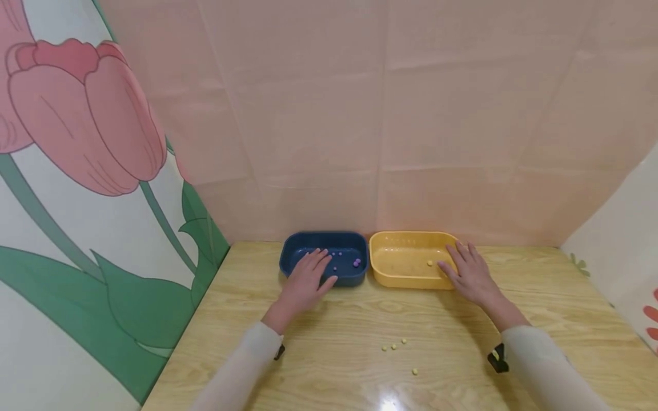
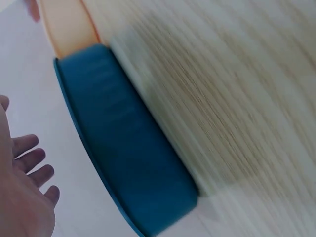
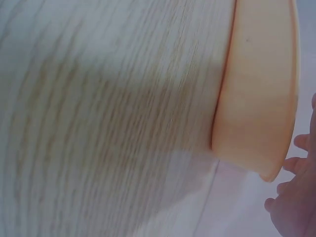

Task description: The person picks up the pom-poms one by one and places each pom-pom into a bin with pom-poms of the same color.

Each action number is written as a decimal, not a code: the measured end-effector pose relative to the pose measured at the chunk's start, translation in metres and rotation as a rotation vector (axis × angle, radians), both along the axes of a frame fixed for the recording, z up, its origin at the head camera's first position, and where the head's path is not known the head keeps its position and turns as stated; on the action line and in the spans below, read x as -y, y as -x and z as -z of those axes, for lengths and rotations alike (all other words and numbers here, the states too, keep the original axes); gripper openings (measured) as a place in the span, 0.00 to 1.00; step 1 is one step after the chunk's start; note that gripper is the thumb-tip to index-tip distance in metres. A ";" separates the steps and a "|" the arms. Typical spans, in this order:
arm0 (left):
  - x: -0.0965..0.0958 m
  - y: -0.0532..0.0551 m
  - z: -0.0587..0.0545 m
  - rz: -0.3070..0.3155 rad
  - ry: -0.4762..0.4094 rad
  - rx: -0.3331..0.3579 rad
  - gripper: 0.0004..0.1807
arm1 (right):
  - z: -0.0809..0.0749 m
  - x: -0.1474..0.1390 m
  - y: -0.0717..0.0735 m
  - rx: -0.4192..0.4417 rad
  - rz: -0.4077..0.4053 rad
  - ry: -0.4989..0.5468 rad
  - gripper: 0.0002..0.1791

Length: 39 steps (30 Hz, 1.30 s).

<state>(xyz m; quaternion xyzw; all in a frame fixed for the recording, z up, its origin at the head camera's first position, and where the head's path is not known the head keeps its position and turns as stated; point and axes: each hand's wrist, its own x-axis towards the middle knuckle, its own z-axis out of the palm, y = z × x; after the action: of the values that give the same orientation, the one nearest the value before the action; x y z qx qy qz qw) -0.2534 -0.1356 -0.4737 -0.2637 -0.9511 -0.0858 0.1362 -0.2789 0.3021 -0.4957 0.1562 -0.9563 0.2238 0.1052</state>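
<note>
My left hand (image 1: 307,281) hovers at the near side of a dark blue tray (image 1: 351,282), its fingers stretched over the rim and holding nothing. Inside that tray lie several small purple beads (image 1: 357,262). At the right end of a yellow tray (image 1: 411,282), my right hand (image 1: 472,275) is spread with bare fingers over the corner. One small yellow bead (image 1: 429,263) lies on the yellow tray's floor. In the left wrist view the fingers (image 2: 30,160) stand apart above the blue wall; the right wrist view has the fingers (image 3: 295,164) beside the yellow rim.
Several small yellow beads (image 1: 394,346) are scattered on the wooden table (image 1: 329,365) in front of the trays. The two trays stand side by side against a pink cloth backdrop (image 1: 319,142). A wall with painted tulips (image 1: 61,114) borders the left side.
</note>
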 end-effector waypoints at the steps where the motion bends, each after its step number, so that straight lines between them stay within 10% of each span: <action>1: -0.002 -0.003 0.000 0.015 -0.001 0.006 0.37 | 0.001 0.000 0.000 0.010 0.001 -0.002 0.40; 17: -0.030 -0.030 0.011 0.231 0.036 0.046 0.34 | 0.013 -0.003 0.007 0.068 0.028 -0.015 0.42; 31: -0.054 -0.048 0.013 0.380 -0.099 0.385 0.34 | 0.013 -0.003 0.009 0.058 0.068 -0.038 0.44; 39: -0.066 -0.055 0.023 0.414 -0.094 0.454 0.30 | 0.013 -0.002 0.009 0.063 0.063 -0.053 0.44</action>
<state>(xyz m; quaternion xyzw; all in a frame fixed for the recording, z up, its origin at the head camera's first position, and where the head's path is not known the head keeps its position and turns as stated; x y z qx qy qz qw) -0.1981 -0.0695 -0.4963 -0.4194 -0.8782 -0.2125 -0.0881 -0.2874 0.3039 -0.5083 0.1217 -0.9692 0.1997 0.0776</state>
